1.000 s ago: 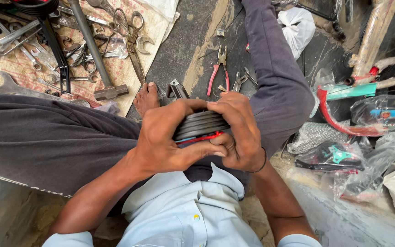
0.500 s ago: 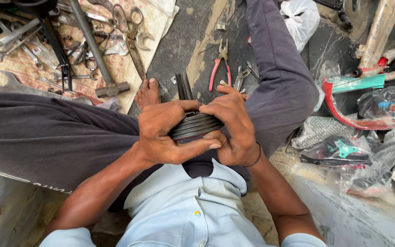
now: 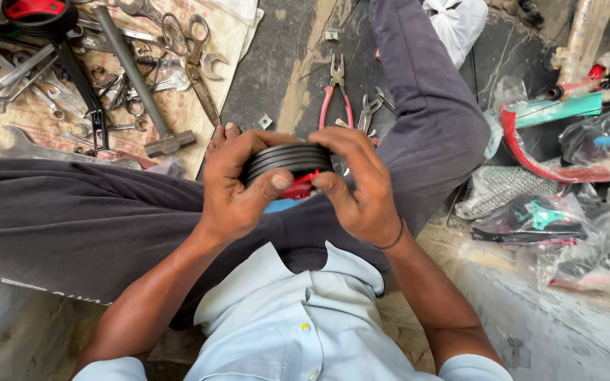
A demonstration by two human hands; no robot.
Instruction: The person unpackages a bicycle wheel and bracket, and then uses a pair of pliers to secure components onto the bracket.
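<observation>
step: both hands are squeezing a folded black tyre (image 3: pixel 287 159) over the lap; left hand (image 3: pixel 238 185) and right hand (image 3: pixel 358 182) are clenching it; red part (image 3: pixel 295 188) possibly a wrapper
next: needing a firm two-handed hold

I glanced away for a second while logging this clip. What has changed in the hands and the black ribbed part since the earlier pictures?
Little has changed. Both hands still clasp the black ribbed part over the lap; the left hand and right hand regripped slightly, and the left thumb now presses at the red piece beneath it. Nothing was let go. The red-handled pliers, hammer and scissors lie as before.
</observation>
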